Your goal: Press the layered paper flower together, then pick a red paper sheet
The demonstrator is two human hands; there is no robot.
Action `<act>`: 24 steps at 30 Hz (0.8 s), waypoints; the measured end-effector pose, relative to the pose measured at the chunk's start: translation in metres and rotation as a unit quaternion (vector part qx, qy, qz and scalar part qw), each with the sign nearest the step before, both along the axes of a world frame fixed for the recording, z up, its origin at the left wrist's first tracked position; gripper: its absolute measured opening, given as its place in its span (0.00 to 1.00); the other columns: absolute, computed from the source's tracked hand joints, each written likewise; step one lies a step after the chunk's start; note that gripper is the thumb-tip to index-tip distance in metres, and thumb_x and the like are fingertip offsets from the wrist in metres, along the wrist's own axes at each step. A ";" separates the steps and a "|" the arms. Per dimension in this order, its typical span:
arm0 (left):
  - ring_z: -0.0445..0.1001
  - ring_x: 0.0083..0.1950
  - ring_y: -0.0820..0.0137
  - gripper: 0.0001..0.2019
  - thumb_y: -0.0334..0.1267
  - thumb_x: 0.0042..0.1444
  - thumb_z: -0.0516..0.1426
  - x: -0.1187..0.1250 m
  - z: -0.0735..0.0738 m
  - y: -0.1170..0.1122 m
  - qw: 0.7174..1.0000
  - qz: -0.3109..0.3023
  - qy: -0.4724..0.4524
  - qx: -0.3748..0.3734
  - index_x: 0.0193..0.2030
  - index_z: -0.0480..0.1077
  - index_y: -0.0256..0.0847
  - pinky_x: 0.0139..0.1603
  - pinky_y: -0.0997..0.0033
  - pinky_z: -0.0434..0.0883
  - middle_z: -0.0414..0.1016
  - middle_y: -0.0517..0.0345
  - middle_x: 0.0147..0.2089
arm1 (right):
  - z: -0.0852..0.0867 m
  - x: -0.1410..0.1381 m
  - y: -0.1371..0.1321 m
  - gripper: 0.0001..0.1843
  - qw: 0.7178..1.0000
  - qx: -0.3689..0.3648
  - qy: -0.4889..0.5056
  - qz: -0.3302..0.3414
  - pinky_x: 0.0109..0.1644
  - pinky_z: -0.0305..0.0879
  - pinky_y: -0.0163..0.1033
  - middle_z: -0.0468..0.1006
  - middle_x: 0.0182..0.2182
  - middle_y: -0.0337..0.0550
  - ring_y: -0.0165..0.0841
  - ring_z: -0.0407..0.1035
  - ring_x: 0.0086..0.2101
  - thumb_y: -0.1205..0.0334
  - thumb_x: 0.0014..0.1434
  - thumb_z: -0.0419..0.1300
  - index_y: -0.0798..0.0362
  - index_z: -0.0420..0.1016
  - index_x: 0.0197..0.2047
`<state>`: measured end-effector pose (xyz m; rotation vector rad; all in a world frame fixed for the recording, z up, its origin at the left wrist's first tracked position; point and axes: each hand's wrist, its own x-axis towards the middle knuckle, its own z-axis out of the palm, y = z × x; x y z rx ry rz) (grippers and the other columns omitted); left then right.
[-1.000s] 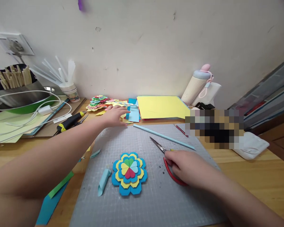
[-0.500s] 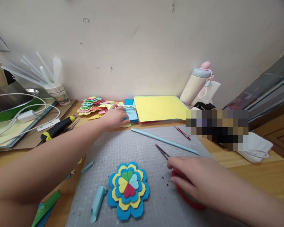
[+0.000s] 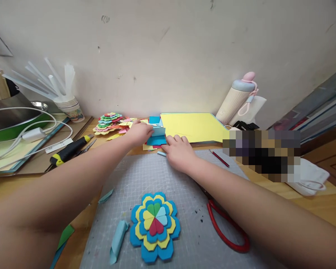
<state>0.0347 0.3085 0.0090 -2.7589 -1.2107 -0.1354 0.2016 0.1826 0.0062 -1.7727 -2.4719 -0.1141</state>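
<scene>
Wooden table (image 3: 322, 209), gray mat (image 3: 134, 175), pale wall (image 3: 162, 63) — left hand (image 3: 140, 133) pinches light-blue paper (image 3: 159, 131); right hand (image 3: 182, 154) curled — its hold unclear.

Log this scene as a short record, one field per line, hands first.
Left hand: pinching the left end of a raised light blue sheet
Right hand: fingertips beside the small paper pile; grip unclear
Work surface: gray gridded cutting mat
Foreground: layered paper flower, with a light blue roll to its left
Scissors: red-handled, on the mat, partly hidden under the right forearm
Back: yellow sheet right of the pile; bottle near its right end
</scene>
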 end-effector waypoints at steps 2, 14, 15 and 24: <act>0.74 0.48 0.64 0.15 0.42 0.63 0.56 0.000 0.003 -0.002 1.000 -0.007 0.002 -0.003 0.53 0.68 0.38 0.48 0.56 0.74 0.72 0.50 0.52 | -0.003 -0.003 0.007 0.17 1.000 0.001 -0.003 -0.019 0.48 0.52 0.50 0.70 0.48 0.56 0.48 0.60 0.48 0.67 0.62 0.50 0.52 0.78 0.47; 0.74 0.48 0.64 0.14 0.42 0.63 0.56 0.000 0.008 0.007 0.999 -0.013 0.029 -0.025 0.53 0.68 0.38 0.48 0.56 0.74 0.72 0.50 0.53 | -0.005 0.003 0.022 0.21 0.997 -0.031 0.031 -0.069 0.46 0.52 0.47 0.70 0.42 0.51 0.45 0.63 0.45 0.65 0.63 0.48 0.40 0.79 0.50; 0.74 0.48 0.64 0.15 0.42 0.63 0.56 0.000 0.008 0.009 0.999 -0.009 0.029 -0.029 0.53 0.68 0.38 0.48 0.56 0.74 0.72 0.50 0.53 | -0.005 0.004 0.021 0.21 0.997 -0.032 0.031 -0.065 0.46 0.51 0.48 0.70 0.41 0.51 0.44 0.63 0.45 0.66 0.63 0.49 0.40 0.80 0.48; 0.74 0.48 0.64 0.14 0.42 0.63 0.55 -0.003 0.012 0.012 0.998 -0.017 0.040 -0.053 0.53 0.68 0.39 0.48 0.57 0.74 0.72 0.50 0.53 | -0.006 0.004 0.020 0.24 0.998 -0.024 0.020 -0.060 0.44 0.51 0.46 0.71 0.41 0.51 0.44 0.64 0.45 0.67 0.63 0.49 0.39 0.72 0.58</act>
